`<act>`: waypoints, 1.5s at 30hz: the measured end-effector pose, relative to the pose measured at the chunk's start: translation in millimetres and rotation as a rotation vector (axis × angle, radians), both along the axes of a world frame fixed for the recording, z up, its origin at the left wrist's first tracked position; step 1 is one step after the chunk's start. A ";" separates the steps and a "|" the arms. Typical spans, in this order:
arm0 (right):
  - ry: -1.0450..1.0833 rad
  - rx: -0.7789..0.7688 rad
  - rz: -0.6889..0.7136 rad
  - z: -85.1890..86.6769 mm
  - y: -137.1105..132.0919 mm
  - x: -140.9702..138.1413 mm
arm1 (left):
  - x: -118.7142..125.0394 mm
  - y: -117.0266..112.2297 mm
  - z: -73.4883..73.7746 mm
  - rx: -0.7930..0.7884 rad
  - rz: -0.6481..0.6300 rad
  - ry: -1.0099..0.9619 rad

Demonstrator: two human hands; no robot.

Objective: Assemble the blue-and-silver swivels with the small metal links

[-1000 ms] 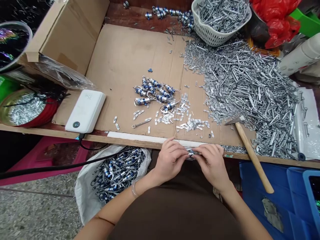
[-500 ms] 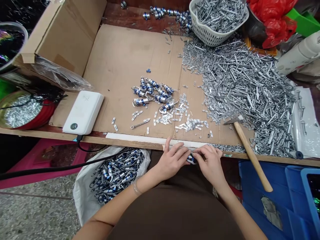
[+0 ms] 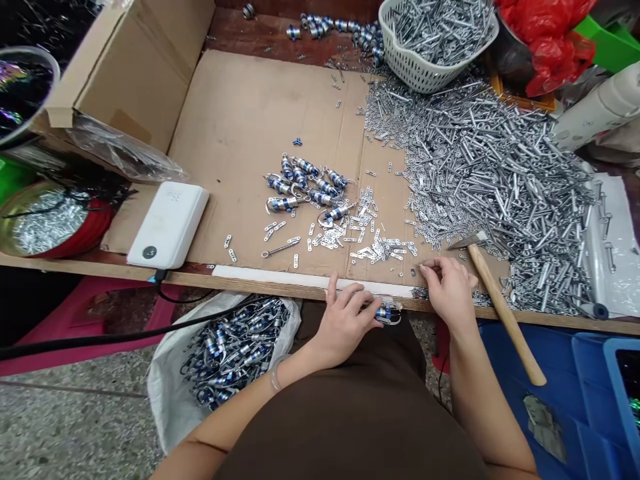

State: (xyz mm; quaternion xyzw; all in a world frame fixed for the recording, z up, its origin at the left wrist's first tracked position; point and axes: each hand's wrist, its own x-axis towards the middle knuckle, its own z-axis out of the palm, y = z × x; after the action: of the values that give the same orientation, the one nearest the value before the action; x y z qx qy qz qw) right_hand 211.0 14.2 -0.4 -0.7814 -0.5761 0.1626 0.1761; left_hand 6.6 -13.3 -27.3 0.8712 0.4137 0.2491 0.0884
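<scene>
My left hand [image 3: 350, 319] is at the table's front edge, its fingers curled round a small blue-and-silver metal fitting [image 3: 384, 312] with a curved wire loop. Part of that fitting is hidden under the fingers. Farther right, my right hand [image 3: 449, 290] rests on the cardboard edge with thumb and index finger brought together; what is between the fingertips is too small to make out. Small flat two-hole metal links [image 3: 381, 249] lie scattered just beyond the hands. Behind them is a group of similar blue-and-silver fittings [image 3: 310, 180]. A single eye-ended metal pin [image 3: 281, 248] lies nearby.
A hammer [image 3: 505, 313] overhangs the table edge beside my right hand. A large heap of metal pins [image 3: 495, 160] covers the right side, below a white basket [image 3: 425, 70]. A white power bank [image 3: 167, 225] lies left. Below hangs a sack of finished-looking fittings [image 3: 160, 373].
My right hand has let go of the fitting and moved right and forward onto the cardboard, where its fingertips cover the spot of a loose link. My left hand keeps the fitting.
</scene>
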 end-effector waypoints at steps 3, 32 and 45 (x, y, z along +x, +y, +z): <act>0.244 0.010 0.067 6.4 -13.4 -9.3 | -1.4 1.3 -0.8 -0.007 0.000 -0.092; -0.110 0.192 0.843 3.1 -41.2 -19.3 | -1.8 3.5 -3.7 0.029 0.000 -0.272; -0.363 0.112 -0.206 -11.7 4.7 71.2 | -1.7 3.4 -2.7 0.049 0.008 -0.252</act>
State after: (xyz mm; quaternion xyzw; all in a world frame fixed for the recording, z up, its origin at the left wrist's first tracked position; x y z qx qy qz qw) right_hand 282.3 18.8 -12.1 -0.8415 -0.5238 -0.0319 0.1283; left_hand 4.8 -9.9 -30.0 0.8332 0.3965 0.3670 0.1175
